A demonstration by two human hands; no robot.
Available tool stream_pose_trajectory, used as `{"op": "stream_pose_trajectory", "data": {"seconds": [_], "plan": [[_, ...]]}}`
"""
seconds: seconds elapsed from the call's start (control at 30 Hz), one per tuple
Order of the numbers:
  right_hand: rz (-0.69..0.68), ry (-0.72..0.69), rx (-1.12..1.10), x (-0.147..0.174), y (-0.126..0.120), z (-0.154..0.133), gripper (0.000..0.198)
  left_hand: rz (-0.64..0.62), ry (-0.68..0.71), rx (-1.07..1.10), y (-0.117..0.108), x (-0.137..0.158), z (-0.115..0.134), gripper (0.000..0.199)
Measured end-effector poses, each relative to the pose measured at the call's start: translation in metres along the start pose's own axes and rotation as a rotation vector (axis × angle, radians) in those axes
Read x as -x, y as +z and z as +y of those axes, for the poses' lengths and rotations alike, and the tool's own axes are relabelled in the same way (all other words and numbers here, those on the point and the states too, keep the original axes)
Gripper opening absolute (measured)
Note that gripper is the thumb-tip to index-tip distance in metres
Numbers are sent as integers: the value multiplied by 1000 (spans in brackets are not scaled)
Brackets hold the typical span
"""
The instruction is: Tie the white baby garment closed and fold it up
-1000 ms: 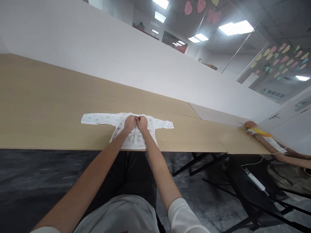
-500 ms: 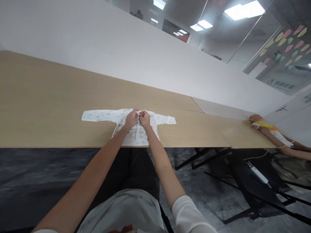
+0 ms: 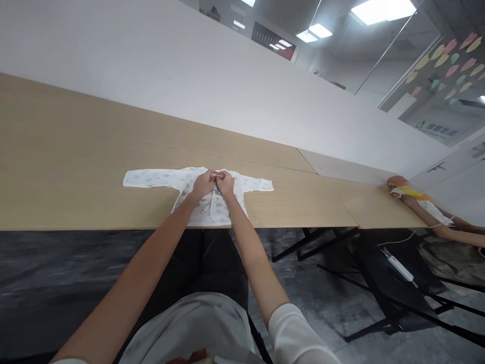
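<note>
A small white baby shirt [image 3: 157, 178] with a faint print lies spread on the wooden table, both sleeves stretched out sideways. Its front placket runs down the middle, and the hem reaches the table's near edge. At the neckline my left hand [image 3: 203, 183] pinches the cloth from the left. My right hand [image 3: 225, 182] pinches the other side of the collar opening, its fingertips meeting those of the left. The bit of cloth or fastener between the fingertips is hidden.
The pale wooden table [image 3: 76, 151] runs along a white wall [image 3: 151, 76]. At far right another person's hand [image 3: 411, 202] touches a doll [image 3: 397, 182] with yellow and white cloth. Below stand a black folding chair [image 3: 390, 288] and a white power strip [image 3: 399, 268] with its cable.
The fingertips of both hands have come closer together at the collar. The right hand has turned slightly. The shirt stays in place while the view shifts a little.
</note>
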State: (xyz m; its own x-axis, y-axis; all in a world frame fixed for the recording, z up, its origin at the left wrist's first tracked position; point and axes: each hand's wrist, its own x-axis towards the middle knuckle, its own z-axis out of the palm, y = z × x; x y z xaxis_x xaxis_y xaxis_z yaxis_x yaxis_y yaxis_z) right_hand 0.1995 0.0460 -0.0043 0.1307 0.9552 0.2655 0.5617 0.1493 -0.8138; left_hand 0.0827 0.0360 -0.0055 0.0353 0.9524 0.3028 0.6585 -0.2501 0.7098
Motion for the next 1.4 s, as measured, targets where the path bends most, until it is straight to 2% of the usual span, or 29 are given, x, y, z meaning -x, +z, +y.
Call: {"op": "stream_pose_trajectory", "data": {"seconds": [0.13, 0.23, 0.33, 0.57, 0.8, 1.1, 1.23, 1.4], "plan": [[28, 56, -43, -2, -2, 2, 25, -87, 14, 21, -13, -3, 0, 36], [53, 88, -95, -3, -2, 3, 26, -186, -10, -75, -25, -2, 0, 24], [73, 107, -112, -4, -1, 2, 27, -216, 0, -166, -30, 4, 0, 23], [23, 78, -63, -2, -5, -2, 22, -149, 93, -120, -25, 18, -6, 34], [-178, -104, 39, 24, -15, -5, 16, -102, 120, -166, -20, 16, -14, 36], [-200, -299, 158, 35, -23, -3, 20, -79, 136, -169, -20, 20, -14, 32], [-206, -298, 122, 36, -24, -1, 24, -82, 159, -198, -20, 20, -14, 34], [-202, -163, 27, 31, -22, 2, 30, -85, 196, -211, -21, 21, -13, 39]]}}
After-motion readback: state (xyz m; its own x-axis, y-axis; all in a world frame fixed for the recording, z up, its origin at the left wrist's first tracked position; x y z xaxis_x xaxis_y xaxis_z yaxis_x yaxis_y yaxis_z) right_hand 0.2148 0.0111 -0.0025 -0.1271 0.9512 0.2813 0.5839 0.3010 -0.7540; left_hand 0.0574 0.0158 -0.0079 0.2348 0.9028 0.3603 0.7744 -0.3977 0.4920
